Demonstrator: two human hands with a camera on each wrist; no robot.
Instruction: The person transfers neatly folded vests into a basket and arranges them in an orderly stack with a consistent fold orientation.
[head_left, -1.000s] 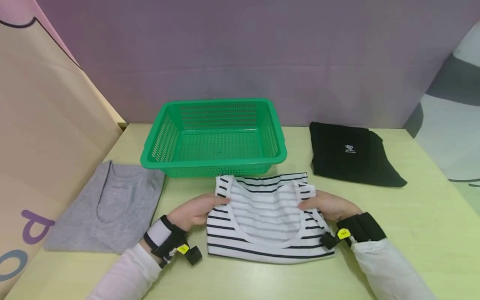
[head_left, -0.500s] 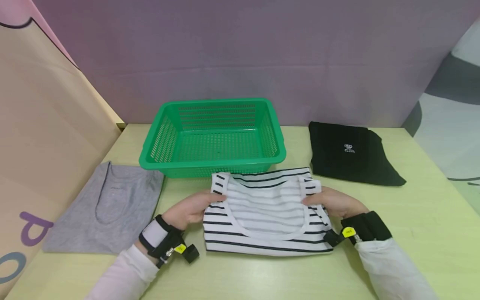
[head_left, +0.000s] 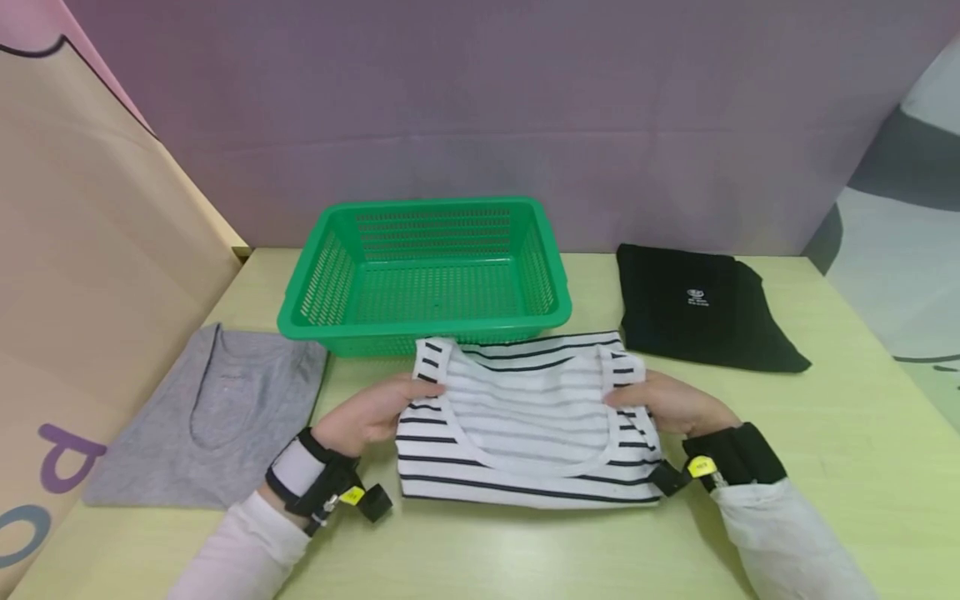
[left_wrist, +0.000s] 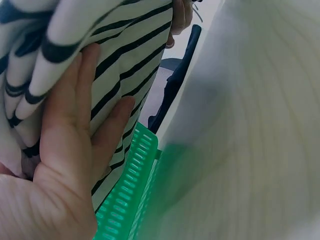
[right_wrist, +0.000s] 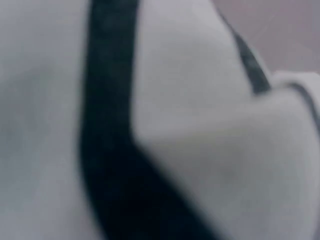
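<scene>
The fingers [left_wrist: 82, 85] of the left hand [head_left: 365, 414] are lying nearly straight against the underside of the striped shirt [head_left: 525, 425], with the thumb on top at its left shoulder strap, so the hand is pinching the cloth there. The right hand [head_left: 670, 403] is gripping the shirt's right shoulder strap in the same way, its fingers tucked under the fabric; the right wrist view is filled by blurred striped cloth and is showing nothing of the fingers. Both hands are holding the folded shirt's far edge slightly raised, while its near edge is lying on the table [head_left: 525, 558], just in front of the green basket [head_left: 424, 275]. The shirt's far edge is reaching the basket's front wall. A grey shirt [head_left: 210, 417] is lying flat on the table left of the basket. A folded black garment [head_left: 701, 308] is lying right of the basket, well apart from the right hand.
</scene>
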